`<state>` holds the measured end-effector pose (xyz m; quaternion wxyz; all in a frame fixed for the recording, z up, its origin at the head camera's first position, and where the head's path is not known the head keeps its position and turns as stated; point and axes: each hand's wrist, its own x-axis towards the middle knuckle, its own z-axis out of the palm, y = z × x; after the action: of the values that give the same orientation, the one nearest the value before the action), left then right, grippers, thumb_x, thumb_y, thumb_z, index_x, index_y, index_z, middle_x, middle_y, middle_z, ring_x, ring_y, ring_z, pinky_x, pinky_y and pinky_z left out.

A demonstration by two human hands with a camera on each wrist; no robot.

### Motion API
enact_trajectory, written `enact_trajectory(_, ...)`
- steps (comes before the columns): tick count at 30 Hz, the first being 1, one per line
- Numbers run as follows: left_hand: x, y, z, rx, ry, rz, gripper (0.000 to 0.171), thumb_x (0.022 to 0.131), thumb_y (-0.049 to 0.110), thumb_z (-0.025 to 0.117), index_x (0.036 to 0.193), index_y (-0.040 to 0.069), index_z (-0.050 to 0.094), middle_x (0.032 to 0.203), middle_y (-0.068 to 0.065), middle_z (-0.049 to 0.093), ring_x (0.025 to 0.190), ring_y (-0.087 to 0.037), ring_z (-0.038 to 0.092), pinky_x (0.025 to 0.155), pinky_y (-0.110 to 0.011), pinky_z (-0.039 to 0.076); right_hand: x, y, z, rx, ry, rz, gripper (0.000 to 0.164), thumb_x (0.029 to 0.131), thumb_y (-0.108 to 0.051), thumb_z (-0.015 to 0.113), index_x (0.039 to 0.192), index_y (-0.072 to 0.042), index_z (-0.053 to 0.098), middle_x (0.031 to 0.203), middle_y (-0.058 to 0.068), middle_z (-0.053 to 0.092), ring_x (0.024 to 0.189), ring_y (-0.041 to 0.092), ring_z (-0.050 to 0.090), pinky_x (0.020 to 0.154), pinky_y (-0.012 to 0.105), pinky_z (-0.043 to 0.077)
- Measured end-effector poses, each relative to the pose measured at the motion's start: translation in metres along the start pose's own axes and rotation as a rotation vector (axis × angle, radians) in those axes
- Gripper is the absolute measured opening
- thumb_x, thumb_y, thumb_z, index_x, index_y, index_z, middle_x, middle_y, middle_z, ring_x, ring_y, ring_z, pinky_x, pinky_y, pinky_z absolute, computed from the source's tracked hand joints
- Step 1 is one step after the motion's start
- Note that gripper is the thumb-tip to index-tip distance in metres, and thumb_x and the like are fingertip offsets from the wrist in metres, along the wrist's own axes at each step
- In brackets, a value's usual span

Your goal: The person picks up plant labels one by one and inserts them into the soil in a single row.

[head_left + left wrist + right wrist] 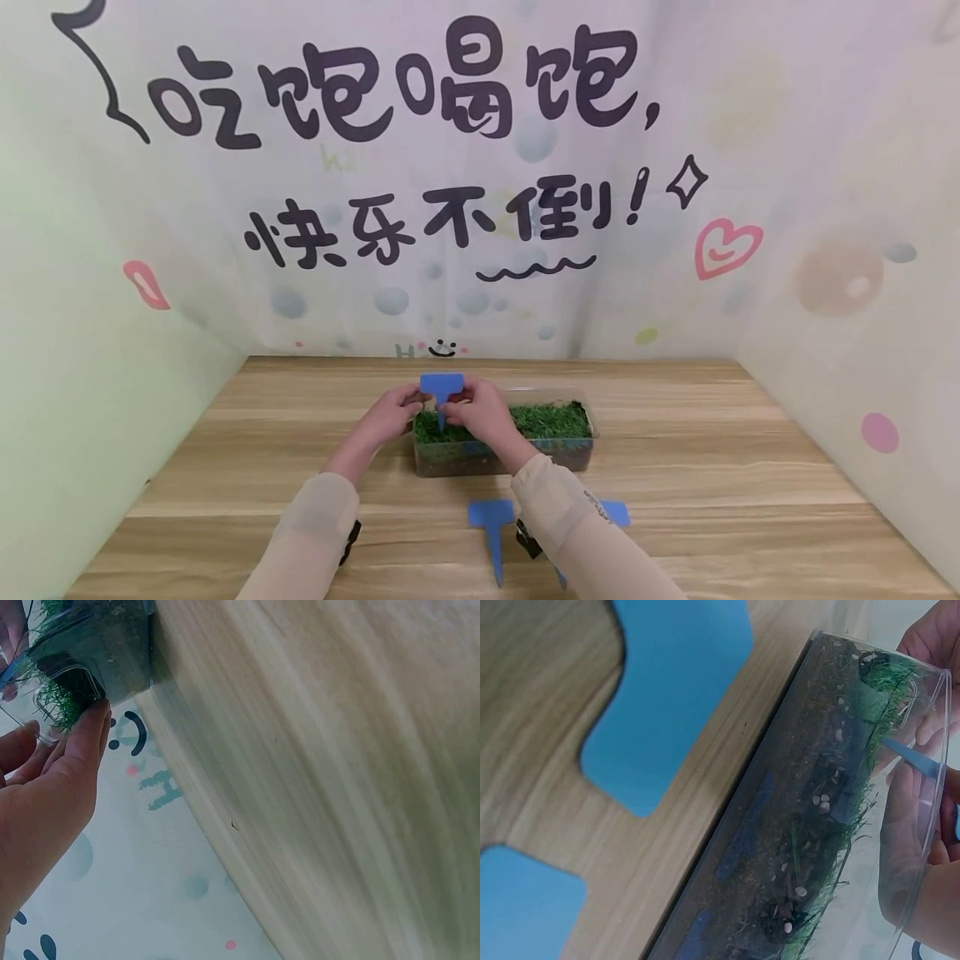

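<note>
A pale sheet with big writing (442, 225) stands behind a wooden table (225, 475). On the table, near the back, sits a long clear box (465, 462). It has brown dirt (761, 855) at the bottom and green grass (555, 421) on top. It looks like the heaviest thing here because of all that dirt. Its walls look hard and thin, so a hard squeeze might crack them. The end is a good place to hold it.

The left hand (392, 417) is right there, with its thumb and fingers holding the box's end by the rim. The right hand (477, 410) pinches a blue tag (442, 383) by its thin stem, just under the wide top. The thumb and fingers are pressed together on the stem, one on each side.

The blue tag stands up over the left part of the box, wide end up and pointed end down at the grass. I can't tell if the tip goes into the dirt. The tag looks very light, flat and a bit stiff, and maybe smooth enough to slip. Low on the stem seems the best place to pinch it, since pushing from the top could make it bend. The grass looks soft and should give way.

A spare tag (492, 517) lies on the table in front of the box. Another tag (617, 512) lies partly hidden by the right sleeve (573, 521).

The smallest things are little white stones (822, 802) in the dirt.
</note>
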<state>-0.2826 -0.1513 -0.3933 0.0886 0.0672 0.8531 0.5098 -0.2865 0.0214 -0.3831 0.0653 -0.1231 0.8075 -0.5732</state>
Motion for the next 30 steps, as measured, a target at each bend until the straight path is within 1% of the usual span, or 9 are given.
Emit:
enact_trajectory(5, 0.0014, -0.0009, -0.0003, 0.012, -0.001, -0.016, 0.048, 0.106, 0.004, 0.039, 0.152, -0.005, 0.032, 0.152, -0.029, 0.042, 0.142, -0.046, 0.039, 0.113, -0.056, 0.038, 0.0005, 0.0007, 0.0008, -0.038, -0.014, -0.018, 0.023, 0.092, -0.004, 0.069, 0.114, 0.002, 0.068, 0.104, 0.020, 0.070, 0.094, 0.027, 0.072, 0.079, 0.031, 0.061)
enact_trajectory(14, 0.0006, -0.0011, -0.0002, 0.019, 0.001, -0.003, 0.047, 0.106, 0.003, 0.038, 0.151, -0.006, 0.034, 0.151, -0.029, 0.042, 0.141, -0.047, 0.039, 0.113, -0.058, 0.037, 0.0013, -0.0006, 0.0020, -0.003, -0.018, -0.042, 0.023, 0.093, -0.004, 0.068, 0.115, 0.003, 0.066, 0.106, 0.021, 0.072, 0.095, 0.027, 0.071, 0.082, 0.032, 0.061)
enact_trajectory(21, -0.0001, -0.0008, -0.0008, -0.001, -0.009, -0.012, 0.047, 0.106, 0.003, 0.037, 0.152, -0.007, 0.032, 0.152, -0.030, 0.041, 0.142, -0.047, 0.037, 0.114, -0.058, 0.036, 0.0031, 0.0007, 0.0023, -0.043, -0.012, -0.044, 0.021, 0.093, -0.004, 0.068, 0.112, 0.002, 0.068, 0.102, 0.020, 0.071, 0.091, 0.025, 0.071, 0.080, 0.032, 0.061)
enact_trajectory(23, -0.0001, -0.0002, -0.0008, -0.004, -0.011, -0.020, 0.047, 0.107, 0.003, 0.037, 0.152, -0.006, 0.032, 0.152, -0.029, 0.041, 0.142, -0.046, 0.038, 0.112, -0.055, 0.040, 0.0035, 0.0015, 0.0021, -0.051, -0.013, -0.044, 0.019, 0.092, -0.003, 0.068, 0.110, 0.002, 0.068, 0.101, 0.019, 0.070, 0.089, 0.024, 0.071, 0.080, 0.033, 0.061)
enact_trajectory(25, 0.0000, 0.0006, -0.0008, -0.017, -0.006, -0.030, 0.046, 0.106, 0.003, 0.037, 0.152, -0.003, 0.035, 0.152, -0.029, 0.043, 0.140, -0.044, 0.043, 0.103, -0.048, 0.048, 0.0041, 0.0020, 0.0016, -0.053, -0.010, -0.037, 0.015, 0.092, -0.004, 0.068, 0.107, 0.001, 0.068, 0.100, 0.018, 0.070, 0.088, 0.022, 0.071, 0.079, 0.032, 0.061)
enact_trajectory(26, -0.0001, 0.0008, -0.0009, -0.019, -0.006, -0.034, 0.046, 0.106, 0.003, 0.037, 0.152, -0.002, 0.036, 0.151, -0.028, 0.043, 0.139, -0.043, 0.044, 0.096, -0.044, 0.050, 0.0043, 0.0020, 0.0012, -0.057, -0.007, -0.034, 0.014, 0.093, -0.004, 0.068, 0.105, 0.000, 0.068, 0.100, 0.017, 0.070, 0.087, 0.020, 0.070, 0.079, 0.032, 0.061)
enact_trajectory(27, -0.0002, 0.0010, -0.0010, -0.020, -0.003, -0.036, 0.046, 0.106, 0.003, 0.038, 0.152, -0.001, 0.038, 0.151, -0.028, 0.044, 0.138, -0.042, 0.045, 0.093, -0.042, 0.049, 0.0044, 0.0019, 0.0007, -0.058, -0.004, -0.033, 0.013, 0.093, -0.005, 0.068, 0.104, 0.000, 0.068, 0.101, 0.017, 0.071, 0.087, 0.020, 0.070, 0.079, 0.032, 0.061)
enact_trajectory(29, -0.0007, 0.0010, -0.0010, -0.023, 0.003, -0.042, 0.045, 0.106, 0.003, 0.038, 0.151, 0.001, 0.040, 0.151, -0.026, 0.045, 0.138, -0.042, 0.046, 0.092, -0.042, 0.049, 0.0042, 0.0020, -0.0003, -0.060, 0.003, -0.034, 0.012, 0.093, -0.005, 0.068, 0.104, -0.001, 0.068, 0.101, 0.017, 0.071, 0.087, 0.019, 0.070, 0.079, 0.032, 0.061)
enact_trajectory(30, -0.0008, 0.0010, -0.0010, -0.018, 0.003, -0.038, 0.045, 0.106, 0.002, 0.038, 0.151, 0.000, 0.039, 0.151, -0.027, 0.045, 0.139, -0.043, 0.045, 0.097, -0.044, 0.049, 0.0040, 0.0016, -0.0009, -0.061, 0.008, -0.032, 0.012, 0.093, -0.006, 0.068, 0.104, -0.001, 0.068, 0.102, 0.017, 0.072, 0.087, 0.020, 0.070, 0.080, 0.032, 0.061)
